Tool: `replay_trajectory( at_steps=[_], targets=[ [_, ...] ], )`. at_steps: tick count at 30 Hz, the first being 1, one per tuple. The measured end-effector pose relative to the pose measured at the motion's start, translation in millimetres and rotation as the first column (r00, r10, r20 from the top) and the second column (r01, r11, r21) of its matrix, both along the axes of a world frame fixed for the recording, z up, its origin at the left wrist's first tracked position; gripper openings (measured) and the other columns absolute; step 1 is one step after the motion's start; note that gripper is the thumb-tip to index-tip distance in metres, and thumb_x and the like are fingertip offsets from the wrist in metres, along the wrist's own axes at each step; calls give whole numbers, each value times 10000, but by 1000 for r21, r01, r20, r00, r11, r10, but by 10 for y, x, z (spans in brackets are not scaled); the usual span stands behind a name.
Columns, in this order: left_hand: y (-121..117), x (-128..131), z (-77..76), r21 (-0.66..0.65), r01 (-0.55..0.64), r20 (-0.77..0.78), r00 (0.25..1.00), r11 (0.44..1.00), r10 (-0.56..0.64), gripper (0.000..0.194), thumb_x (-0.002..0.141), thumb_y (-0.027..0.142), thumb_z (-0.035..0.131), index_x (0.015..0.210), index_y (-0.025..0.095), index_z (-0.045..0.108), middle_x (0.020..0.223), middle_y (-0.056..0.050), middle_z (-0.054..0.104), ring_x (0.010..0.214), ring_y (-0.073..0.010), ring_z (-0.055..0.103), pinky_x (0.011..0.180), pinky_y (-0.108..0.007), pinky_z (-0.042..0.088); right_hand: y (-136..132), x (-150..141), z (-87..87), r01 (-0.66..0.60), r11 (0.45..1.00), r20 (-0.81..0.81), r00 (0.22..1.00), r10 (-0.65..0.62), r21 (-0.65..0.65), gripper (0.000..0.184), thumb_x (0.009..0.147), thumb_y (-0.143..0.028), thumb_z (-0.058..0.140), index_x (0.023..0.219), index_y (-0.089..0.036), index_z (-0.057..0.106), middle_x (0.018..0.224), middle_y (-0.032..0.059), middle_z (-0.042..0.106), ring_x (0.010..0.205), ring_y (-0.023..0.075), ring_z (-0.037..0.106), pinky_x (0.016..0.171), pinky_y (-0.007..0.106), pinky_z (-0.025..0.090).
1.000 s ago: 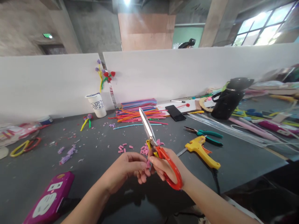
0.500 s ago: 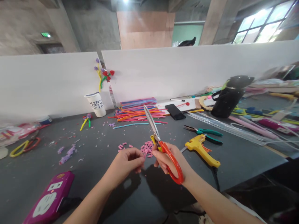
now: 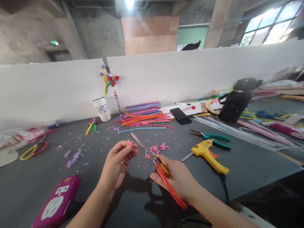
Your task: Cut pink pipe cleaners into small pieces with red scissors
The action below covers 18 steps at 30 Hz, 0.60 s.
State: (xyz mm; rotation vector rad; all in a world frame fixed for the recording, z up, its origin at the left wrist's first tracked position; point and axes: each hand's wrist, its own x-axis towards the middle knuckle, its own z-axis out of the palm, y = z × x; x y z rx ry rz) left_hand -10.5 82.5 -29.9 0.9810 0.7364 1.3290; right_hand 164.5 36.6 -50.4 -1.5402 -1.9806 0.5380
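Between the thumb and fingertips of my left hand (image 3: 121, 160) is a small pink pipe cleaner piece (image 3: 129, 142). My right hand (image 3: 177, 177) grips a pair of scissors (image 3: 163, 179) with one red and one yellow handle. The blades point up and left, close to the left fingertips but apart from the pink piece. Behind and below the blades lies a small pile of cut pink pieces (image 3: 154, 148) on the dark table (image 3: 99, 177). Part of that pile is hidden by the scissors.
A yellow glue gun (image 3: 209, 156) and green-handled pliers (image 3: 217, 136) lie to the right. Bundled pipe cleaners (image 3: 144, 117), a phone (image 3: 180, 116) and a paper cup (image 3: 102, 110) stand farther back. At left are purple scraps (image 3: 74, 158), a magenta box (image 3: 58, 201) and other scissors (image 3: 34, 151).
My left hand has come up and away from the pile, now pinching a pink piece in view. The scissors have swung down leftward in my right hand. The view has shifted slightly.
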Motion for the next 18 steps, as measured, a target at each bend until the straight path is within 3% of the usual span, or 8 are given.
replay_trajectory(
  at_steps=[10, 18],
  targets=[
    [-43, 15, 34, 36, 62, 66, 996, 997, -65, 67, 744, 145, 566, 680, 147, 584, 599, 19, 551, 547, -62, 494, 554, -161, 388, -18, 13, -75, -41, 996, 182, 983, 26, 75, 243, 758, -453, 481, 709, -220, 432, 566, -26, 570, 508, 145, 530, 483, 218, 249],
    [-39, 4, 30, 42, 61, 70, 996, 997, -64, 68, 739, 146, 568, 672, 145, 580, 599, 15, 550, 542, -65, 495, 541, -161, 386, -14, 9, -62, -14, 996, 194, 981, -2, 83, 271, 759, -476, 471, 696, -213, 469, 587, -8, 596, 530, 155, 553, 496, 223, 270]
  ],
)
